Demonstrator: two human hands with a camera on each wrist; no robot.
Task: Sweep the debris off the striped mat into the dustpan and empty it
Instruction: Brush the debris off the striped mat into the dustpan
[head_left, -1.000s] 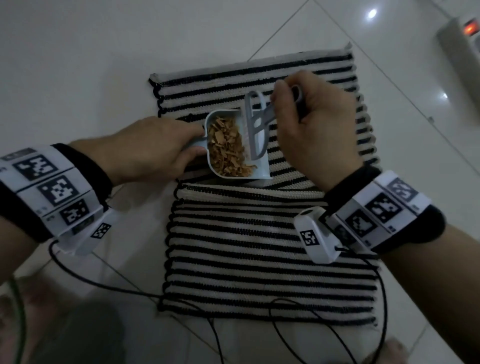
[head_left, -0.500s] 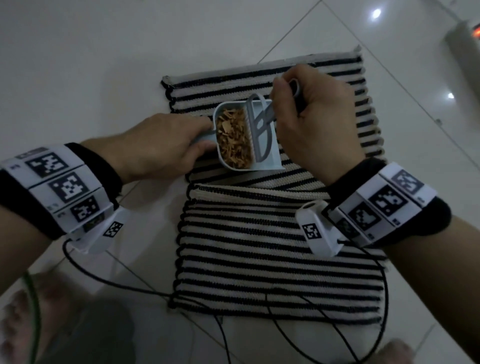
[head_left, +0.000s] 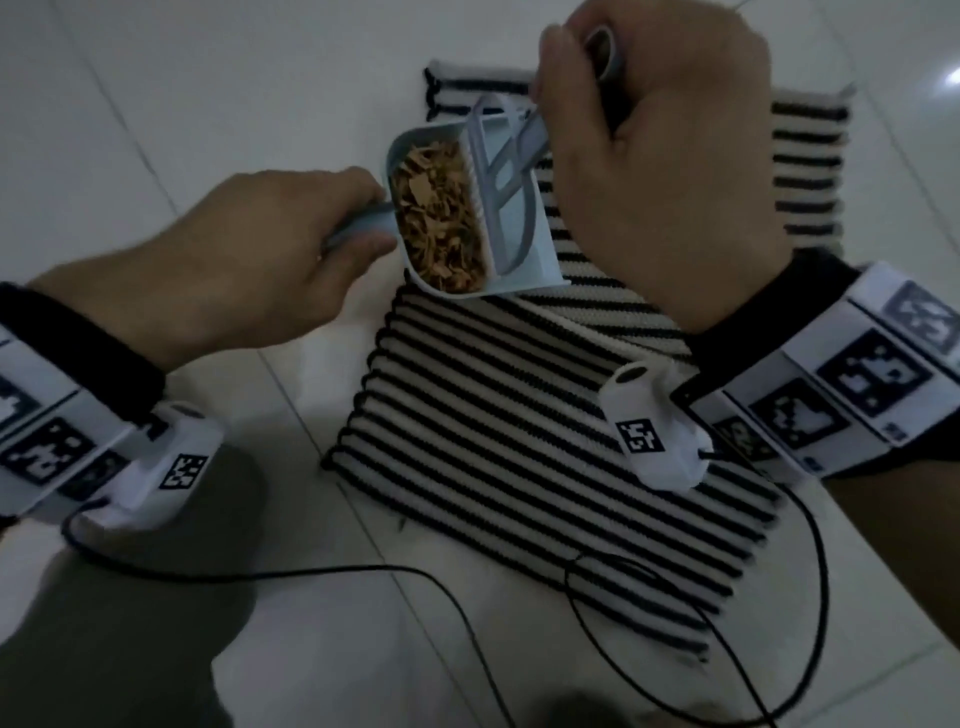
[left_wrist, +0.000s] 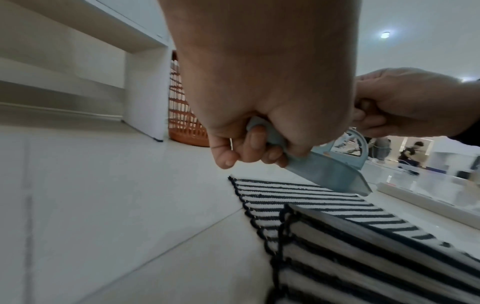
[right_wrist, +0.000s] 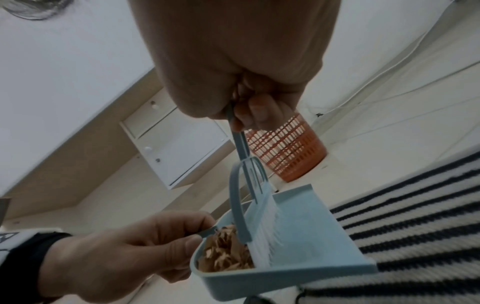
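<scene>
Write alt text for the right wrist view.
A right hand holds a small blue brush inside a light blue dustpan, bristles against a pile of brown debris. A left hand grips the dustpan handle, above a striped mat; an orange basket stands behind.

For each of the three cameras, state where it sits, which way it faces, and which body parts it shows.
Head: worn on the head, looking down at the striped mat; both forearms show.
Left wrist: along the left hand gripping the dustpan.
Right wrist: along the right hand holding the brush in the dustpan; left hand shows.
Both wrist views share the orange basket.
</scene>
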